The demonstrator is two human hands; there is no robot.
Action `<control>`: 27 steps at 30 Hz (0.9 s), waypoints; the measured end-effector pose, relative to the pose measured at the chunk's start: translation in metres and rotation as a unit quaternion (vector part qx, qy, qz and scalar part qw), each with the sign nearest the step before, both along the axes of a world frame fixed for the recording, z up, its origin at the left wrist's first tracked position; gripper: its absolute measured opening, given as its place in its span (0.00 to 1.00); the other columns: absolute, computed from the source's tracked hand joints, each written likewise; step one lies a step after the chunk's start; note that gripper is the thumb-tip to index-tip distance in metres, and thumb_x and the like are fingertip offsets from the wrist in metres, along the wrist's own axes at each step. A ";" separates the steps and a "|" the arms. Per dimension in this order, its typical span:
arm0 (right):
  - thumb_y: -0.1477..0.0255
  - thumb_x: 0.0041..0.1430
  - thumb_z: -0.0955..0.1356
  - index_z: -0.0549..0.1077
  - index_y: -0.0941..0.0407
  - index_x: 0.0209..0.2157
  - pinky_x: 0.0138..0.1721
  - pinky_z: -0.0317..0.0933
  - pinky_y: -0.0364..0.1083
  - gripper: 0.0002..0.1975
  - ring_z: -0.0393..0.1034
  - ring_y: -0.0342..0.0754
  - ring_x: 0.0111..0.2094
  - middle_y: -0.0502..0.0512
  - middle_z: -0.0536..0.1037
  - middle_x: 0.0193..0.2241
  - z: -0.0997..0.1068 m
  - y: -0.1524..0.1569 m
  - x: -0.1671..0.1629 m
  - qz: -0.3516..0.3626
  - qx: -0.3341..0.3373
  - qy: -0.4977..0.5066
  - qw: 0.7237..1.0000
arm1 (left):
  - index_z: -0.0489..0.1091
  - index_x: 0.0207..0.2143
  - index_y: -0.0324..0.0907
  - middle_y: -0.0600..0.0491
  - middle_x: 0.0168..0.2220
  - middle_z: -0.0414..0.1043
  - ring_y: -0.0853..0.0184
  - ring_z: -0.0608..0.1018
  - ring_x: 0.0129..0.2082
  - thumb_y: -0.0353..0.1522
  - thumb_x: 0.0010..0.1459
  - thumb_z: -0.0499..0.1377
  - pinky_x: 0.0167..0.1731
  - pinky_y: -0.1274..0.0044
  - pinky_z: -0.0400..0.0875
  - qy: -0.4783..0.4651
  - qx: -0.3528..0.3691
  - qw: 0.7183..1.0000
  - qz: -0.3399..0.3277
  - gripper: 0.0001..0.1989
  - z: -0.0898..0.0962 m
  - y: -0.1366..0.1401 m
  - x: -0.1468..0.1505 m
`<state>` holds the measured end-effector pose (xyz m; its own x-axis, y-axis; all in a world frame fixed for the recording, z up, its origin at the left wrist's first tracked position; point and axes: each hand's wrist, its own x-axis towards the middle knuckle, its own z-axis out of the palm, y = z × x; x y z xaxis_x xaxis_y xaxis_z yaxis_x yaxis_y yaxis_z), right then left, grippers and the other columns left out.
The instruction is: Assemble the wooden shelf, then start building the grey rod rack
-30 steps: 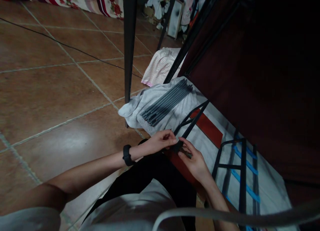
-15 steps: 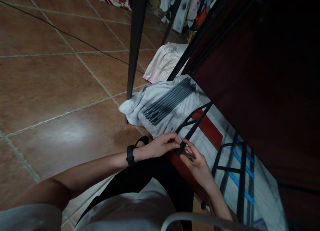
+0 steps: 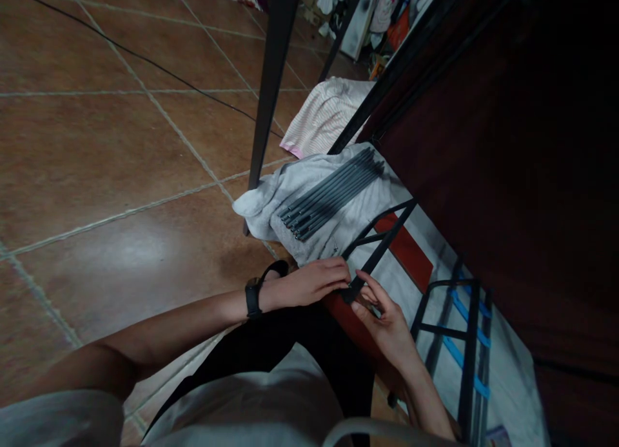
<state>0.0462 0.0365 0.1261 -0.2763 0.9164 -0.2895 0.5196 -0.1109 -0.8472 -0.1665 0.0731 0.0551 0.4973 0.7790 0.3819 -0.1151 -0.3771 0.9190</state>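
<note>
A black metal frame (image 3: 389, 240) with a crossbar slants across the pale cloth, its near end close to my lap. My right hand (image 3: 384, 321) is curled round that near end, thumb below and fingers above. At the same end my left hand (image 3: 312, 282), with a black band on its wrist, has its fingers pinched together. Whatever lies between those fingertips is too small to make out. Just beyond the left hand, a small metal screw (image 3: 335, 244) rests on the cloth. A bundle of dark grey metal rods (image 3: 333, 192) lies farther off on a crumpled grey towel (image 3: 261, 205).
A reddish-brown board (image 3: 409, 250) lies behind the frame. To the right is another black frame (image 3: 468, 344) with blue strips (image 3: 454, 350). A dark upright post (image 3: 271, 79) stands on the tiled floor (image 3: 120, 157), where a black cable (image 3: 159, 66) runs.
The view has shifted slightly. My left fingers have moved a little at the frame's near end and the left hand has turned slightly; my right hand keeps its grip.
</note>
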 end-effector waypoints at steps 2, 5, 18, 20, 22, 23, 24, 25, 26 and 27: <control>0.65 0.63 0.70 0.65 0.53 0.65 0.55 0.68 0.46 0.29 0.76 0.46 0.51 0.53 0.81 0.46 -0.001 0.000 0.001 -0.003 0.001 -0.002 1.000 | 0.73 0.42 0.40 0.47 0.43 0.73 0.65 0.74 0.44 0.36 0.70 0.53 0.48 0.73 0.68 -0.010 -0.005 1.000 -0.015 0.11 -0.001 0.001 -0.002; 0.65 0.63 0.70 0.66 0.53 0.65 0.54 0.69 0.46 0.30 0.77 0.46 0.49 0.52 0.81 0.45 -0.001 -0.001 0.001 -0.009 0.007 -0.004 1.000 | 0.73 0.40 0.40 0.52 0.37 0.73 0.67 0.74 0.39 0.37 0.67 0.58 0.42 0.76 0.68 -0.030 -0.074 0.997 -0.001 0.09 -0.004 0.001 0.003; 0.63 0.64 0.70 0.66 0.49 0.66 0.57 0.67 0.48 0.30 0.75 0.48 0.53 0.52 0.81 0.47 -0.005 -0.002 0.007 -0.006 0.017 -0.041 0.999 | 0.68 0.27 0.41 0.58 0.22 0.64 0.71 0.66 0.23 0.53 0.57 0.60 0.25 0.78 0.60 -0.086 -0.390 0.878 0.264 0.24 -0.079 -0.010 -0.007; 0.62 0.64 0.70 0.65 0.49 0.66 0.57 0.66 0.48 0.30 0.75 0.48 0.54 0.52 0.81 0.48 -0.005 -0.001 0.008 -0.006 0.017 -0.043 0.999 | 0.70 0.28 0.39 0.56 0.23 0.68 0.71 0.68 0.23 0.56 0.51 0.64 0.25 0.78 0.61 -0.078 -0.442 0.863 0.231 0.27 -0.100 -0.020 0.000; 0.62 0.64 0.70 0.65 0.48 0.66 0.58 0.66 0.48 0.30 0.74 0.49 0.55 0.53 0.81 0.49 -0.005 -0.001 0.008 -0.003 0.017 -0.045 0.999 | 0.72 0.27 0.38 0.54 0.24 0.70 0.72 0.68 0.22 0.57 0.47 0.65 0.25 0.78 0.62 -0.073 -0.463 0.861 0.198 0.29 -0.112 -0.029 0.010; 0.62 0.65 0.70 0.64 0.48 0.67 0.58 0.66 0.48 0.30 0.74 0.48 0.55 0.52 0.81 0.49 -0.005 -0.001 0.008 0.000 0.019 -0.046 0.999 | 0.72 0.25 0.38 0.54 0.23 0.69 0.72 0.68 0.22 0.58 0.45 0.66 0.24 0.78 0.61 -0.070 -0.466 0.860 0.195 0.30 -0.114 -0.031 0.015; 0.62 0.65 0.69 0.64 0.48 0.67 0.58 0.66 0.48 0.30 0.74 0.48 0.55 0.52 0.81 0.49 -0.005 -0.001 0.008 0.004 0.022 -0.046 0.999 | 0.72 0.24 0.38 0.55 0.22 0.68 0.72 0.67 0.21 0.58 0.44 0.66 0.23 0.78 0.59 -0.066 -0.467 0.860 0.197 0.30 -0.115 -0.033 0.020; 0.62 0.65 0.69 0.64 0.48 0.67 0.57 0.66 0.48 0.30 0.74 0.48 0.55 0.52 0.81 0.49 -0.005 -0.001 0.008 0.009 0.026 -0.046 0.999 | 0.71 0.23 0.39 0.55 0.20 0.67 0.73 0.65 0.20 0.58 0.44 0.66 0.22 0.78 0.58 -0.061 -0.466 0.859 0.204 0.30 -0.114 -0.034 0.023; 0.62 0.66 0.68 0.63 0.48 0.67 0.57 0.67 0.48 0.30 0.74 0.48 0.55 0.52 0.81 0.49 -0.005 -0.001 0.007 0.015 0.030 -0.049 0.998 | 0.71 0.22 0.39 0.56 0.19 0.65 0.73 0.64 0.20 0.58 0.43 0.66 0.22 0.78 0.56 -0.059 -0.463 0.858 0.213 0.30 -0.114 -0.034 0.026; 0.62 0.66 0.68 0.63 0.48 0.67 0.57 0.67 0.48 0.30 0.74 0.48 0.55 0.53 0.81 0.50 -0.005 -0.002 0.007 0.021 0.036 -0.056 0.998 | 0.70 0.21 0.39 0.57 0.19 0.64 0.73 0.63 0.20 0.58 0.43 0.66 0.21 0.79 0.56 -0.060 -0.461 0.857 0.221 0.30 -0.113 -0.034 0.028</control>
<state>0.0533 0.0349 0.1211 -0.2842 0.9243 -0.2547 0.6139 -0.0286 -0.7889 -0.1386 0.0392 -0.0578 0.0769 0.8792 -0.4703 -0.2631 0.4729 0.8409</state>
